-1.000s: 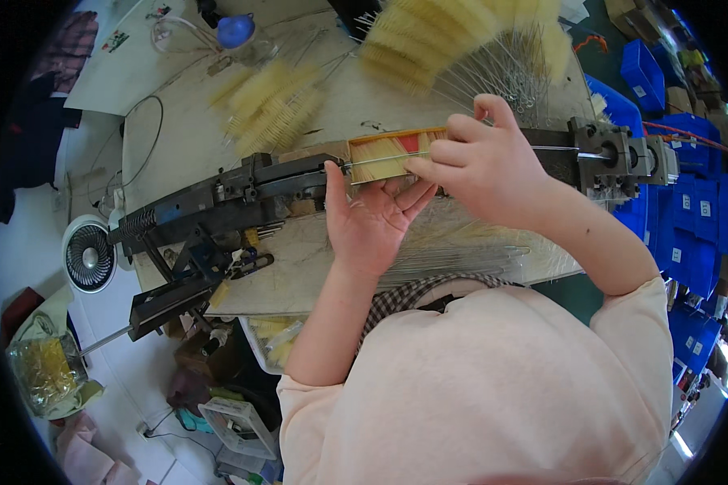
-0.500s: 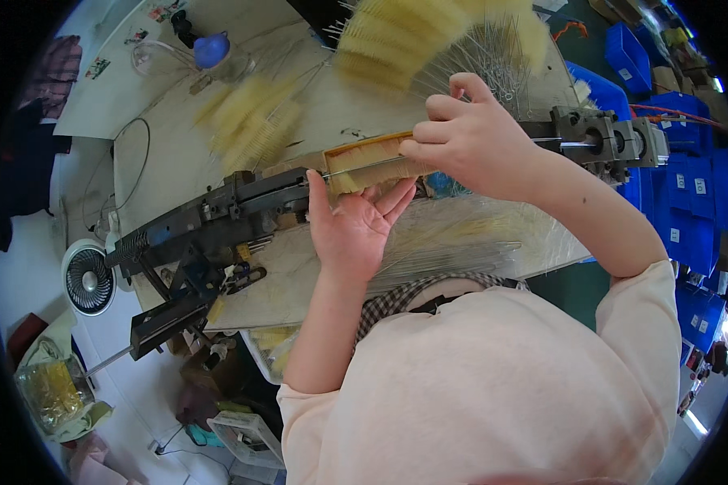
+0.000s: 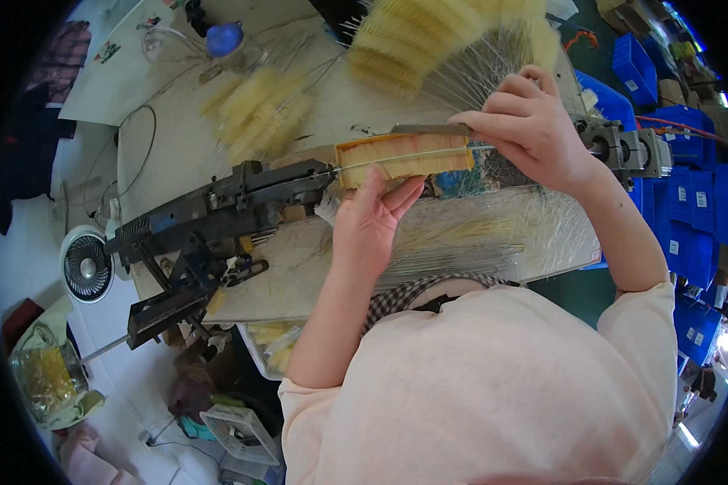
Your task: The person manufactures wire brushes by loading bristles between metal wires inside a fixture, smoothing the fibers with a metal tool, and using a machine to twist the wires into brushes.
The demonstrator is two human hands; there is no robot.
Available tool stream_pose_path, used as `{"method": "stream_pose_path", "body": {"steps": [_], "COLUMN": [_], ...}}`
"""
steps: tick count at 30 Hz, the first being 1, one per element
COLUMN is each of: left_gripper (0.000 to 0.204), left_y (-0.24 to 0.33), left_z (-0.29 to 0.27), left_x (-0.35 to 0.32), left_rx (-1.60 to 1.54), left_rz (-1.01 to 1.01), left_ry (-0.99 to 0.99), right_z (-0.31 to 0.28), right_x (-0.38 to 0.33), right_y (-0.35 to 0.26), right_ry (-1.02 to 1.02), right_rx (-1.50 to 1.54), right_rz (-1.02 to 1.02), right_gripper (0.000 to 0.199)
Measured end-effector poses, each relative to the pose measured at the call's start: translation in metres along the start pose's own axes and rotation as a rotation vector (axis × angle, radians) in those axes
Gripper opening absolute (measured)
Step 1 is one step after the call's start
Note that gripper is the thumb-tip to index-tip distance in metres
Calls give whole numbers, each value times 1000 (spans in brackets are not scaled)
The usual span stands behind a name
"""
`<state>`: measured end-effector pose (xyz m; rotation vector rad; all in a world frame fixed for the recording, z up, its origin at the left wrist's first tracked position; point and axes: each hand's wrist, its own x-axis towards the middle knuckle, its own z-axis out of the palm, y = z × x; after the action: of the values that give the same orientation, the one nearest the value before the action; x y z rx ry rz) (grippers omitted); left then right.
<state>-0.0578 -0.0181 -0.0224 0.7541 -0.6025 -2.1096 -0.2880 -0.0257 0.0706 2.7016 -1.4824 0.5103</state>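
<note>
A shallow yellow-brown tray [image 3: 366, 145] lies lengthwise between the dark metal machine arm [image 3: 243, 187] and a clamp-like metal block [image 3: 623, 149]. Along the tray's length runs a thin pale wire [image 3: 416, 155], its left end at the tip of the machine arm. My left hand [image 3: 366, 230] grips the tray from the near side, thumb on its front edge and fingers underneath. At the tray's right end my right hand [image 3: 534, 133] is closed around the wire, fingers curled. Its fingertips partly hide the wire there.
Large yellow bristle brushes with wire stems [image 3: 429, 40] lie at the back, a smaller bunch [image 3: 259, 113] to the left. Loose wires [image 3: 453, 263] lie along the near table edge. Blue bins [image 3: 692, 194] stand at right, a white fan [image 3: 87, 267] at left.
My right hand has moved right along the wire, uncovering the tray's right end. My left hand has shifted right and closed from an open palm onto the tray's near edge.
</note>
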Motion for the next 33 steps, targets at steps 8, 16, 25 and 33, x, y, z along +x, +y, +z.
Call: {"method": "stream_pose_path", "body": {"steps": [8, 16, 25, 33], "left_gripper": [76, 86, 87, 86], "left_y": [5, 2, 14, 14], "left_z": [4, -9, 5, 5], "left_x": [-2, 0, -4, -4], "left_rx": [-283, -470, -338, -256], "left_rz": [-18, -78, -97, -65], "left_ry": [0, -82, -50, -2], "right_z": [18, 26, 25, 28], "right_x": [4, 3, 30, 23], "right_y": [-10, -41, -22, -26], "right_ry": [-97, -3, -38, -133], "right_rx": [-82, -39, -9, -163], "right_rz": [-107, -199, -132, -174], "right_gripper": [24, 28, 22, 19]}}
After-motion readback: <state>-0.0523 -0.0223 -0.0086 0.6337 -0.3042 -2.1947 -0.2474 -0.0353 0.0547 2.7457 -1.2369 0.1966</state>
